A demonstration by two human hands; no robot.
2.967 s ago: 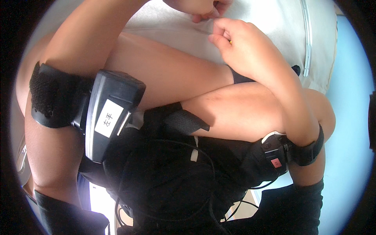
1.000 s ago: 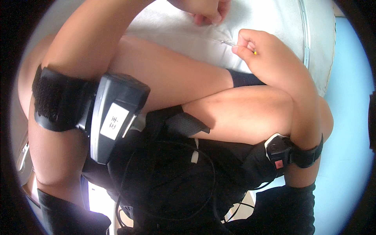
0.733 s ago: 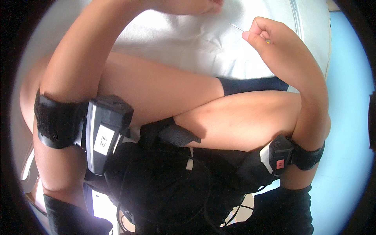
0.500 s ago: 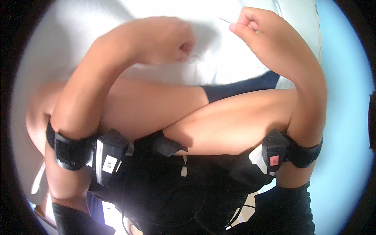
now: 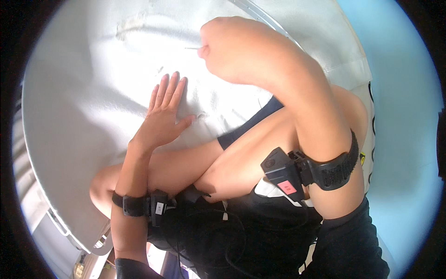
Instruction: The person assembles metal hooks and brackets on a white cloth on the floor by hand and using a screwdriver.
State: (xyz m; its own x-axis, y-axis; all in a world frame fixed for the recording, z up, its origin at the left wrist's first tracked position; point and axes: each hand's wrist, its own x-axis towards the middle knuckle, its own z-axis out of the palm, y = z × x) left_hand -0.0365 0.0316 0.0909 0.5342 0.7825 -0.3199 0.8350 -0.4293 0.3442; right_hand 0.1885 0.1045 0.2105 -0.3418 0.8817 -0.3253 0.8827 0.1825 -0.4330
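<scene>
My left hand (image 5: 162, 114) lies flat on the white cloth (image 5: 107, 93), fingers stretched out and thumb spread to the side, holding nothing. Above and to the right of it, my right hand (image 5: 227, 49) is closed in a pinch, its back turned up. A thin needle (image 5: 192, 48) sticks out leftward from its fingertips. Most of the right fingers are hidden behind the hand. Near my left thumb a small pale raised spot (image 5: 200, 115) shows on the cloth. A stitched-looking patch (image 5: 131, 27) sits farther off on the cloth, at the upper left.
My crossed bare legs (image 5: 246, 144) and a dark sock (image 5: 251, 121) lie just below the hands. A pale strip with small marks (image 5: 260, 16) runs behind my right hand. A light blue surface (image 5: 399, 139) borders the right side. Both forearms carry strapped black devices (image 5: 281, 172).
My left hand has gone from a closed fist to lying flat and spread on the cloth. The right hand has moved leftward, still pinching the needle. The view has shifted.
</scene>
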